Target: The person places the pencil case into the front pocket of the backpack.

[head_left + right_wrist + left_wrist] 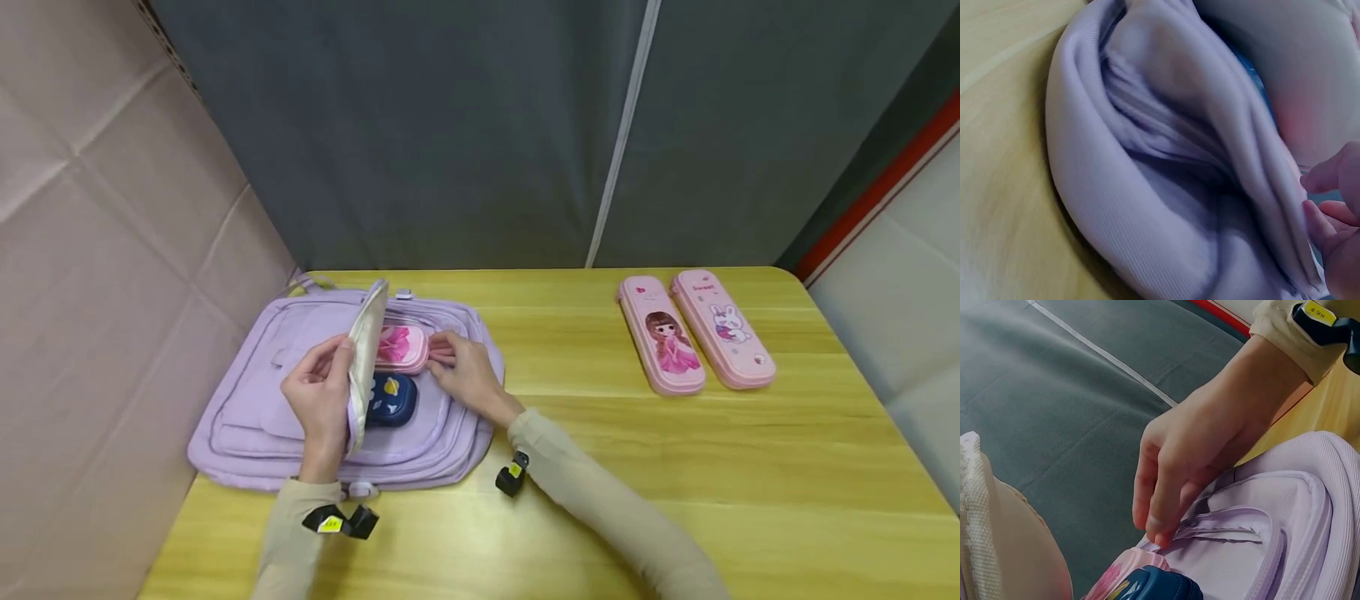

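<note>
A lilac backpack (247,400) lies on the table, its front pocket flap (365,358) lifted upright with a pale lining facing right. My left hand (321,387) pinches the flap's edge between thumb and fingers. Under the raised flap lie a pink pencil case (405,350) with a pink dress print and a dark blue case (393,400) with a planet print, side by side; the flap hides their left parts. My right hand (468,375) has its bent fingers at the right end of the pink pencil case, pinching it there. Its fingertips (1159,534) show beside that end in the left wrist view.
Two more pink pencil cases lie at the table's back right: one with a girl print (662,337), one with a rabbit print (723,329). A grey curtain (450,150) stands behind the table (562,500), and a pale padded wall (112,292) rises on the left.
</note>
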The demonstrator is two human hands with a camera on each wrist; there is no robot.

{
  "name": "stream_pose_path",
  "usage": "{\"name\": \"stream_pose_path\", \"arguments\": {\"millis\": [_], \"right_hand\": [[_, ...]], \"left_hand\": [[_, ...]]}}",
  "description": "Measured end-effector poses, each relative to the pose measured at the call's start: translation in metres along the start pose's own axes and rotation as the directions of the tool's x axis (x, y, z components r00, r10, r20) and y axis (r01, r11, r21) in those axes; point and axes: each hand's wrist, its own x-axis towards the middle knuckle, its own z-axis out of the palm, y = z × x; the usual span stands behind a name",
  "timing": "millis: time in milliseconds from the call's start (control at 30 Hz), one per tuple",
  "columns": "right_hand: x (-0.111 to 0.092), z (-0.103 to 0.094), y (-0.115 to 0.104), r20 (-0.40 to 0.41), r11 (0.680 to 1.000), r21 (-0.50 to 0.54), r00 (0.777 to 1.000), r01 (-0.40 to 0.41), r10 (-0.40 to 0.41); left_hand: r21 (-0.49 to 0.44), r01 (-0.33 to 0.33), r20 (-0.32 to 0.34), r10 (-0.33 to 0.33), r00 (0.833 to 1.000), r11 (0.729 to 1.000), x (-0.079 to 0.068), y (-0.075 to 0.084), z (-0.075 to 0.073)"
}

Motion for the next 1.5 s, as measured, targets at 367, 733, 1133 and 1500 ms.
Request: {"name": "stream_pose_path", "arguments": {"millis": [367,733,1133,1500], "right_hand": [[-0.023,-0.052,0.012,-0.180,0.997,-0.015,0.981,0.075,-0.077],[-0.047,-0.109,0.036,-0.324,0.999,-0.034,0.946,-0.007,-0.004],[-0.064,-0.150,0.047,-0.429,0.994,-0.059,0.901,-0.094,0.060],[-0.091,-0.178,0.048,-0.508,0.966,-0.130,0.851,-0.225,0.130]], "left_hand": [[-0.006,-0.009,0.002,0.009,1.000,1.000,0.000,-0.003,0.001],[-0.026,-0.024,-0.016,0.024,1.000,0.999,0.004,-0.006,-0.009],[0.047,0.006,-0.010,-0.005,1.000,0.999,0.010,-0.006,-0.012],[0.052,0.006,0.009,-0.007,1.000,0.999,0.009,-0.010,-0.011]]}}
